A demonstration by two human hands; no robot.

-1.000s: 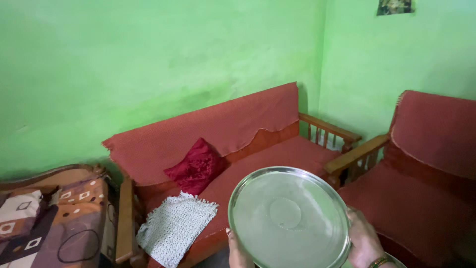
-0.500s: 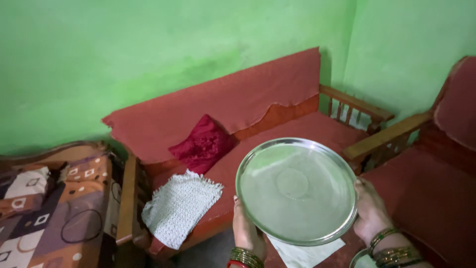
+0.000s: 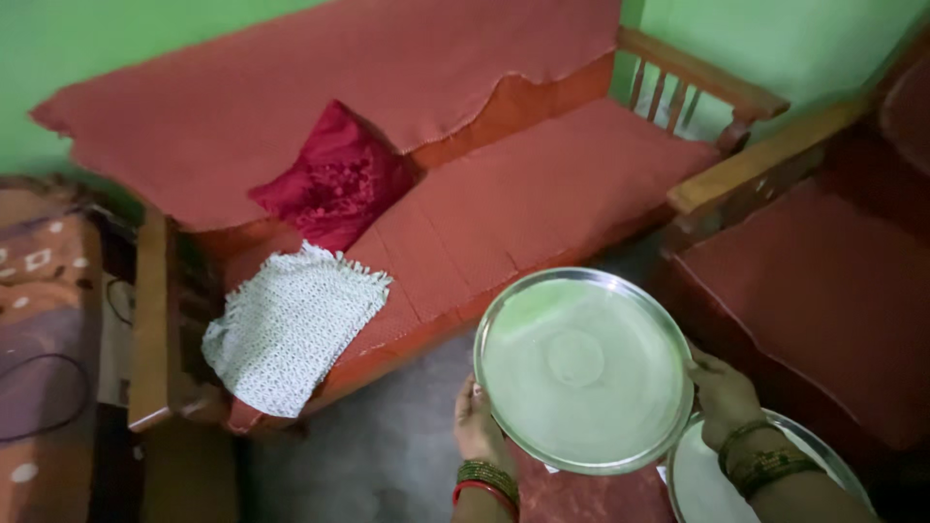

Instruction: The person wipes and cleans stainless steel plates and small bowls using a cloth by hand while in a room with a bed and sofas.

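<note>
I see a round, shiny, empty steel plate (image 3: 584, 370); left hand (image 3: 477, 426) and right hand (image 3: 724, 395) grip its rim.

Both hands reach forward from the bottom edge, held apart at about the same height. The left hand (image 3: 478, 426) is raised, fingers curled upward in a grip, bangles circling its wrist. The right hand (image 3: 723, 395) angles inward, fingers bent and gripping, with bangles stacked on its wrist too.

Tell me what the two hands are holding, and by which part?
Both hold one round steel plate by its rim: left hand at the lower-left edge, right hand at the right edge.
</note>
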